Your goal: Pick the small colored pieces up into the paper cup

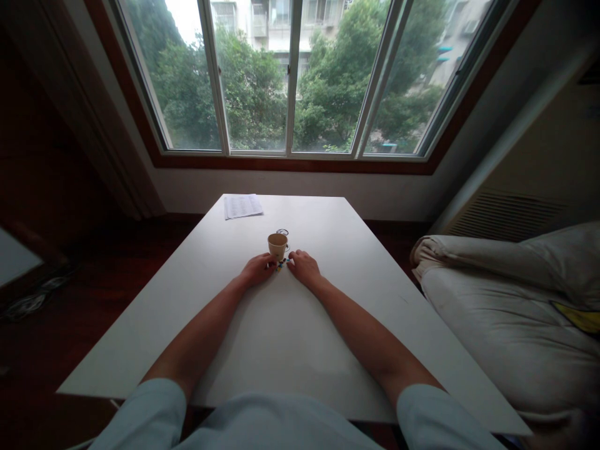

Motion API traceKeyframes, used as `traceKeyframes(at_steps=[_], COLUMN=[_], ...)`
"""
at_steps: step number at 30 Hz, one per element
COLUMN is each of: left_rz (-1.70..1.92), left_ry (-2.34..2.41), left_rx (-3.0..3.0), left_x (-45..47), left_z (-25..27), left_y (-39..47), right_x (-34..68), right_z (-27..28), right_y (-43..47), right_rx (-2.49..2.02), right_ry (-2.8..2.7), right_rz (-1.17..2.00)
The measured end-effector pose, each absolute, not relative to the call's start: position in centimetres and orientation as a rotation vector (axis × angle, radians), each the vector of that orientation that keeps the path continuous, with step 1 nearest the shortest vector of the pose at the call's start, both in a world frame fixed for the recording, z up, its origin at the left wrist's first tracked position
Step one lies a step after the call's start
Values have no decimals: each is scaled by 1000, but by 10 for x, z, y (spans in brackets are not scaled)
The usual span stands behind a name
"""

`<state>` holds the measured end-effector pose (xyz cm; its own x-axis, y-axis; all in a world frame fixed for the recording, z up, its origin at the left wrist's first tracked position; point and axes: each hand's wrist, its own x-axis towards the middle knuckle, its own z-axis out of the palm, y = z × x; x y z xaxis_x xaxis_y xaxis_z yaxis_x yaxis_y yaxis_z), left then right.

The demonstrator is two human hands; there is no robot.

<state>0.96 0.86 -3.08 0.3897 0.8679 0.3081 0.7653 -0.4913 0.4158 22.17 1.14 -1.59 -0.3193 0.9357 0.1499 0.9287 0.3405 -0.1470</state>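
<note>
A small tan cup [277, 248] stands upright on the white table [281, 350], straight ahead of me. Just in front of it lie several tiny coloured pieces [280, 265], blue and yellow among them, too small to identify. My left hand [260, 269] rests at the left of these pieces, close to the cup's base, its fingers curled together. From the other side my right hand [303, 266] reaches in, with bent fingers and its thumb beside the pieces. Whatever the fingertips pinch is too small to make out.
Behind the cup is a thin dark looped item [282, 232]. Papers [243, 205] lie at the table's far left corner. A pale padded seat or bedding [497, 325] borders the right side. A wide window [290, 81] is beyond the table.
</note>
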Motion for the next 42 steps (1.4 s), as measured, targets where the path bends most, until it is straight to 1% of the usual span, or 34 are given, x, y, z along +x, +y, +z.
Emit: traceKeyframes(at_steps=[17,32,42], left_rz=[754,753,776], left_ry=[1430,1431,1403], left_rx=[2453,2452,2438], left_x=[8,8,6], left_z=[-35,-35,-38], left_y=[11,12,14], right_x=[224,221,221], right_z=[-27,-21,-23], right_y=[20,16,19], right_rx=[-1593,-1546,-1465], right_ry=[-2437,-2399,-2356], right_rz=[-27,-53,-1])
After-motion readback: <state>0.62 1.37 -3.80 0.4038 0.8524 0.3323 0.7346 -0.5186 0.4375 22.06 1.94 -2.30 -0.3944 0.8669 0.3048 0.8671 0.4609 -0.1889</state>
